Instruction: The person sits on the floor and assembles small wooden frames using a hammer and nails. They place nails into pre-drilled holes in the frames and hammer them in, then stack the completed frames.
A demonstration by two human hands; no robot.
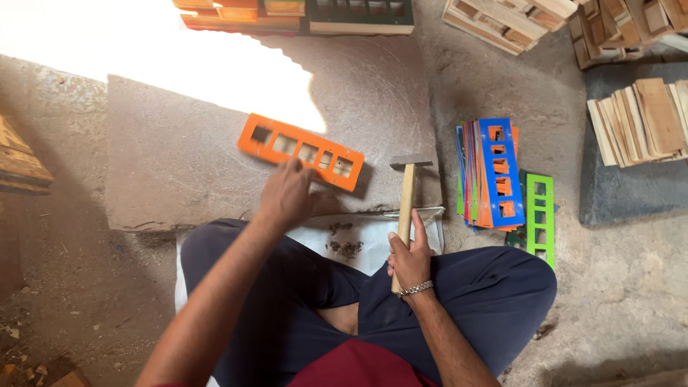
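One orange slotted frame (301,152) on stone slab (215,172), left hand (287,195) spread just beside it, right hand (410,259) gripping one hammer (407,201)

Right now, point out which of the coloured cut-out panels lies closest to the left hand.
The orange panel, lying alone on the stone slab just beyond the left hand. The blue panel and green panel lie in the pile to the right of the hammer.

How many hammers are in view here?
1. The hammer stands upright in the right hand, its head over the stone slab edge. Others could lie hidden outside the view.
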